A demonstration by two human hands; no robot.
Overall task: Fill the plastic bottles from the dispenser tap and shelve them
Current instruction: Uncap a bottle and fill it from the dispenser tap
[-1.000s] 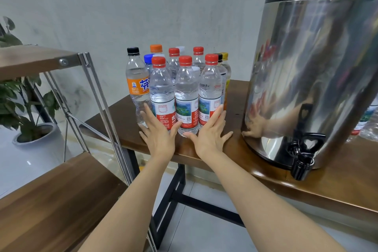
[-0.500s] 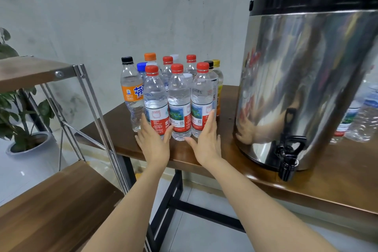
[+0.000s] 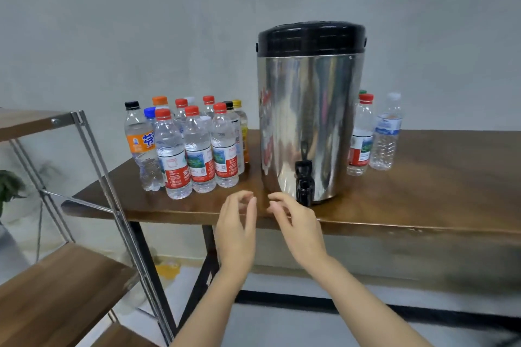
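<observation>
- Two bare hands are pictured side by side over the front edge of a dark brown wooden table [image 3: 423, 194]. The left hand [image 3: 236, 229] and the right hand [image 3: 296, 224] are held with fingers loosely curled and spread, and nothing is gripped in either.
- A cluster of clear plastic bottles [image 3: 197, 149], mostly red-capped, is seen upright on the table beyond and to the left of the left hand, untouched.
- A black-capped bottle with an orange label [image 3: 141, 144] is placed at the cluster's far-left side.
- A tall cylindrical stainless-steel dispenser with a black lid [image 3: 310, 121] is set just beyond the right hand, and its small black tap [image 3: 304, 183] is near that hand's fingertips.
- Two more upright bottles are seen well to the right of the right hand, beside the dispenser: a red-capped bottle with a red-and-white label [image 3: 361, 138] and a clear bottle with a blue label [image 3: 386, 135].
- A metal-framed rack with wooden shelves [image 3: 56, 290] is shown to the left of the left hand.
</observation>
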